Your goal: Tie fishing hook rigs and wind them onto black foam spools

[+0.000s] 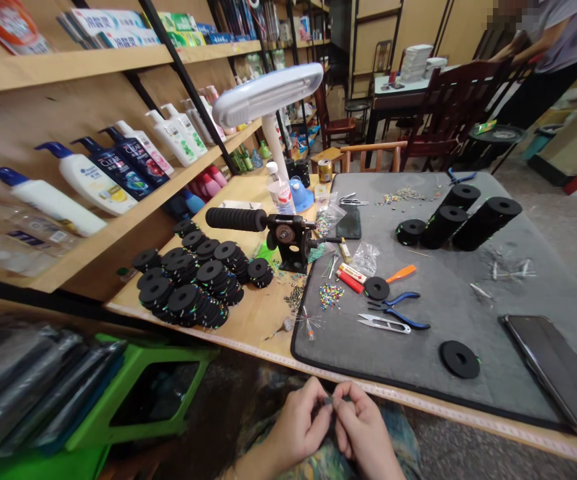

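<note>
Below the table's front edge, over my lap, my left hand (pixel 299 427) and my right hand (pixel 363 430) meet fingertip to fingertip. Both pinch a tiny dark item (pixel 329 401) between thumbs and fingers; it is too small to name. On the grey mat (pixel 448 293) above lie small snips (pixel 384 324), blue-handled pliers (pixel 398 307), an orange-handled tool (pixel 401 273), a heap of coloured beads (pixel 331 294) and a single black foam disc (pixel 460 359).
Piles of black foam discs (pixel 193 280) cover the wooden tabletop beside a hand-crank winder (pixel 288 237). Black foam rolls (pixel 461 217), a desk lamp (pixel 268 93) and a phone (pixel 556 370) are on the table. Shampoo bottles fill shelves on the left. A green stool (pixel 133 393) stands below. Another person bends at the far right.
</note>
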Motion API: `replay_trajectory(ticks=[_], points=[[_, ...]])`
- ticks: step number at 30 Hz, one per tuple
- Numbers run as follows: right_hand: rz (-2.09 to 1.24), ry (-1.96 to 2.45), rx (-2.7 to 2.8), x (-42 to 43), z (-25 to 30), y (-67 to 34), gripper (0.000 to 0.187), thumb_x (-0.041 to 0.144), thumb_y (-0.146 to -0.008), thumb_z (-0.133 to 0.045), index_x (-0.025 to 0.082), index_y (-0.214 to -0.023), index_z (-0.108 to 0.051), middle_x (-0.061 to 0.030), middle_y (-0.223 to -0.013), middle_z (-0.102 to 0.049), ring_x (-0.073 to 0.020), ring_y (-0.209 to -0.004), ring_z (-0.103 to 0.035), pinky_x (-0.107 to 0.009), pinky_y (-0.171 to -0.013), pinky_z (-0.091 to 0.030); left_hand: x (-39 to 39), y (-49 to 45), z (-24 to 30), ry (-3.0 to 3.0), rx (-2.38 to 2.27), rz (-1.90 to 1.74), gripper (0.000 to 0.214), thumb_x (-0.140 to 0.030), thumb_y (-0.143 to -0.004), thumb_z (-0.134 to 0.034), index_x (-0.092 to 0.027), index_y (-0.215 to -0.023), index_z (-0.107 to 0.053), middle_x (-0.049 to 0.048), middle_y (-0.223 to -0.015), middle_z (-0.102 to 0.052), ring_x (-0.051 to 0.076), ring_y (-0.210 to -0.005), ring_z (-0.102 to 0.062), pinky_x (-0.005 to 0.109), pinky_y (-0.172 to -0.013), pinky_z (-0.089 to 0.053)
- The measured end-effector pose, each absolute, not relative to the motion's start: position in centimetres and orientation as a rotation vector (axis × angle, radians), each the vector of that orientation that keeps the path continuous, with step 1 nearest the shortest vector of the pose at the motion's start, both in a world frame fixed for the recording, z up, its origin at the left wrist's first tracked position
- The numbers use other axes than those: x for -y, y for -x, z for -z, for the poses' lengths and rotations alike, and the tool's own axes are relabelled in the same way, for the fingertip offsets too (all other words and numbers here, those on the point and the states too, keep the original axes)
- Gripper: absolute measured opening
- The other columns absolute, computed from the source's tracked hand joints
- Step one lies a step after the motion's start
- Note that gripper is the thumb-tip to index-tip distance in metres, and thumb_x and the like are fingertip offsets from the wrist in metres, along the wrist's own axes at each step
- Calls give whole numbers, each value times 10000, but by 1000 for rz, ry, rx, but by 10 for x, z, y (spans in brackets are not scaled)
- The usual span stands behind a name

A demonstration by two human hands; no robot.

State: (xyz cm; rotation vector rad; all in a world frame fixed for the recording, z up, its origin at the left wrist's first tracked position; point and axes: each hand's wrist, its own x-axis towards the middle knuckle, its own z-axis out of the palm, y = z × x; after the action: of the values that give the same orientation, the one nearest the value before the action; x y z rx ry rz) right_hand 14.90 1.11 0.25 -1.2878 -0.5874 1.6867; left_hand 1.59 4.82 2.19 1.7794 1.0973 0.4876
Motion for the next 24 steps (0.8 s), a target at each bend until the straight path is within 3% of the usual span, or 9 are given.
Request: replay_trajectory(ticks=[10,24], points=[[-1663,1165,386,-10,1,-150,342,523,-784,-600,211,-724,-474,160,-271,-330,-24,-265,-105,-161,-312,-42,-45,-19,-14,-1670,-1001,-502,91,-206,-824,-511,-193,-756,-451,-13,-616,-552,107,-524,-475,202,-508,-341],[-1593,1226,505,-10,-2,-155,353,552,-806,-561,222,-743,-452,152,-295,-352,-33,-279,-150,-170,-336,-96,-45,-20,-16,-1450,-992,-514,96,-224,-852,-501,-193,-769,-462,-21,-578,-557,100,-499,-472,194,-497,-349]])
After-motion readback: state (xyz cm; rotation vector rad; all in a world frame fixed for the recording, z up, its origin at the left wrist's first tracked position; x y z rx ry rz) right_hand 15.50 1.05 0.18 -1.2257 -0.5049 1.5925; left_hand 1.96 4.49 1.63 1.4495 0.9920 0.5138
